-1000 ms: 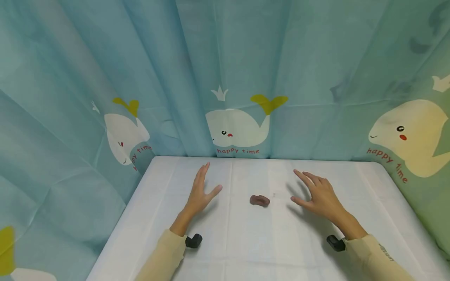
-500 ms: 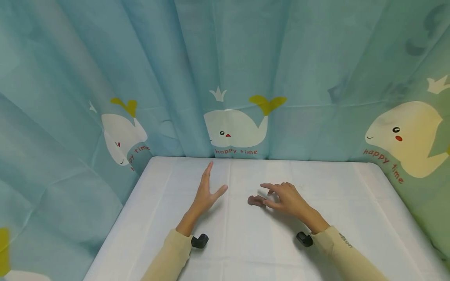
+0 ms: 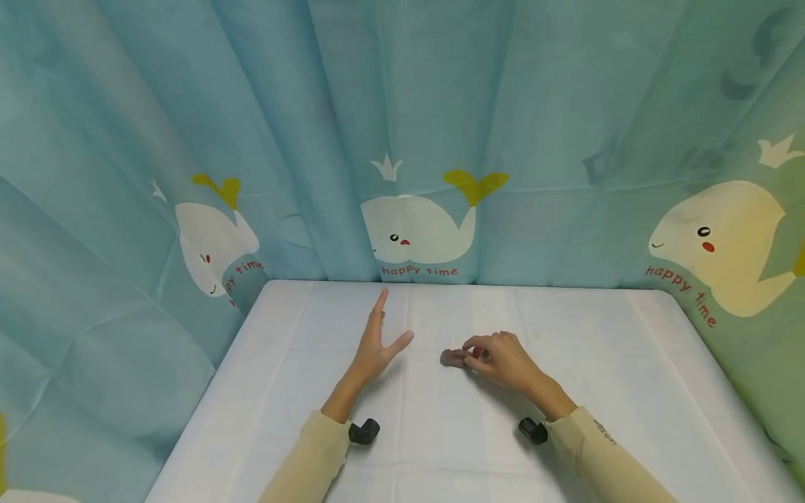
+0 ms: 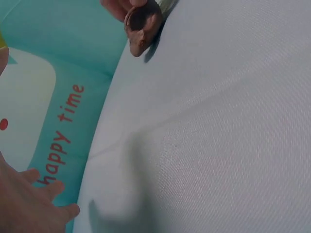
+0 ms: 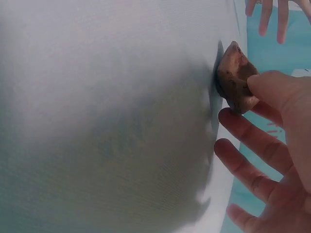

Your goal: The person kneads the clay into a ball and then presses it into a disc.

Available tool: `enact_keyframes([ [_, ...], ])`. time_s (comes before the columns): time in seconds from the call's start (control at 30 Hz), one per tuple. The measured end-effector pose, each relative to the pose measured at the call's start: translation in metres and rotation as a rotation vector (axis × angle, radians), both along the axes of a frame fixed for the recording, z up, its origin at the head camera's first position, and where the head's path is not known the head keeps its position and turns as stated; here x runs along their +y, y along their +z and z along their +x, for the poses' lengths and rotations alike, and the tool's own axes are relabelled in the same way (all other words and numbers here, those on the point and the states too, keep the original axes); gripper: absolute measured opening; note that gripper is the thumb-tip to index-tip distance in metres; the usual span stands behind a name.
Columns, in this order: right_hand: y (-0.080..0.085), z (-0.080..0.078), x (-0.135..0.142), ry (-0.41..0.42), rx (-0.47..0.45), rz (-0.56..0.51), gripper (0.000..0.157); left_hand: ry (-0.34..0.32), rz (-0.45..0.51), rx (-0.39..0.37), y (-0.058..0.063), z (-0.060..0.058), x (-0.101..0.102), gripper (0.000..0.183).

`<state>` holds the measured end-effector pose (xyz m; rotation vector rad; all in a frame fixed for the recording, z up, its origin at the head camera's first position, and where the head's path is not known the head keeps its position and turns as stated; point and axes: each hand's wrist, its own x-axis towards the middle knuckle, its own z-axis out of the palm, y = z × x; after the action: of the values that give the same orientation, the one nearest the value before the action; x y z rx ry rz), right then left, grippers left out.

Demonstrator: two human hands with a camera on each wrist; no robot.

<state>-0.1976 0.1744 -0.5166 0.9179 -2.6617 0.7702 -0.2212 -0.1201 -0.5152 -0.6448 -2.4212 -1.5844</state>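
Around the middle of the white table [image 3: 440, 433], this brown lumpy thing [image 3: 452, 358] lies pretty much sideways, long axis left to right, free end aimed at the left hand [image 3: 372, 354], fingers spread loose. The right hand [image 3: 506, 360] has the other end pinched.

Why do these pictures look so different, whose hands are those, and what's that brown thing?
There's no robot here, just a person's left hand and right hand. The wide picture comes from a camera on the person's head, looking forward and down. The two closer pictures come from cameras worn on the wrists; the black gadgets by the sleeves are probably those. The right hand pinches a brown lump. I can't tell what it's made of, or whether it touches the white cloth below. The left hand is spread and holds nothing. Behind hangs a blue-green curtain with whales.
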Motion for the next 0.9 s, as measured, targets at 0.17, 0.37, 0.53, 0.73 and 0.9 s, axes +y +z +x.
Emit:
enact_keyframes([
  [0.17, -0.002, 0.001, 0.000, 0.002, -0.001, -0.022, 0.012, -0.007, 0.003, -0.016, 0.000, 0.002, 0.002, 0.093],
  [0.37, -0.007, 0.001, 0.003, -0.018, -0.073, -0.052, 0.016, -0.012, 0.014, -0.025, -0.002, 0.002, 0.003, 0.093],
  [0.53, -0.004, 0.004, 0.007, -0.048, -0.178, -0.127, 0.018, -0.045, 0.049, -0.036, -0.001, 0.002, 0.009, 0.092],
  [0.73, 0.009, 0.009, 0.017, -0.094, -0.291, -0.295, 0.020, -0.101, 0.156, -0.168, 0.005, 0.003, 0.021, 0.088],
  [0.9, 0.024, 0.011, 0.029, -0.039, -0.336, -0.430, 0.022, -0.180, 0.301, -0.281, 0.017, 0.000, 0.036, 0.080],
])
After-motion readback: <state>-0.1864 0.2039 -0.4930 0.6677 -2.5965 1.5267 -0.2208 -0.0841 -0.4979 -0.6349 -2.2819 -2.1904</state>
